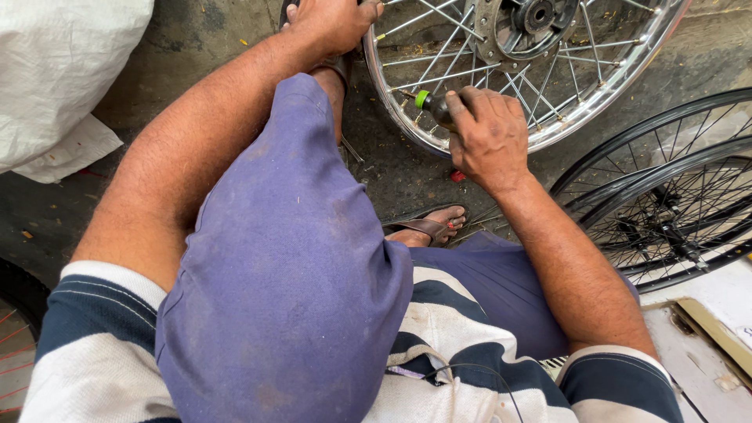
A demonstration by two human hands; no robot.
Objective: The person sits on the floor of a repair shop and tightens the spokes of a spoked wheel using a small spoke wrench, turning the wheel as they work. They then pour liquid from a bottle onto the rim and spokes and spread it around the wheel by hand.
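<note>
From the head view, the right hand is closed around a small tool with a green tip, pressed to the spokes of the shiny wheel on the floor. The left hand grips the rim at the far left. This looks like spoke work; next calls for a careful turn. The tool's tip and the wheel's far part are hidden.

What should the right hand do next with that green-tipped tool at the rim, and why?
Probably seat the tool on a spoke nipple and give a small turn. The right hand grips it against the chrome rim where the spokes meet it, and the left hand holds the rim steady.
</note>
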